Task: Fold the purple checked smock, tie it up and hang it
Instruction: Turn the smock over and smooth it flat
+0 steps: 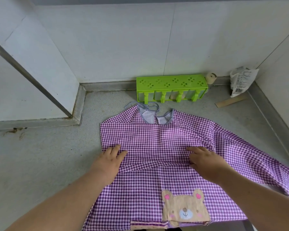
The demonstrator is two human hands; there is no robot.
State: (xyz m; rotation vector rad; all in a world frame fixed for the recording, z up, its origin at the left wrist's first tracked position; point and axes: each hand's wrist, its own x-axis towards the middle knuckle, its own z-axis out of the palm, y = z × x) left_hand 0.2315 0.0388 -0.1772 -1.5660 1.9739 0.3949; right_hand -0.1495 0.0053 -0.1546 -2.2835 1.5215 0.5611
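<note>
Pressing the purple checked smock (157, 139) flat on the grey counter (40, 155) just in front of the green rack (171, 89), you laid your left hand (110, 157) fingers together on its folded-in edge; your right hand (203, 159) pinched a crosswise crease, seemingly to hold the fold.

Purple-and-white checked smock (157, 139); bright green rack (171, 88); grey counter (40, 155).

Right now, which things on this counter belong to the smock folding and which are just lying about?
Job: purple checked smock, spread flat; left hand and right hand resting on a fold across it.
Lying about: green rack, white packet, wooden strip, small roll.
</note>
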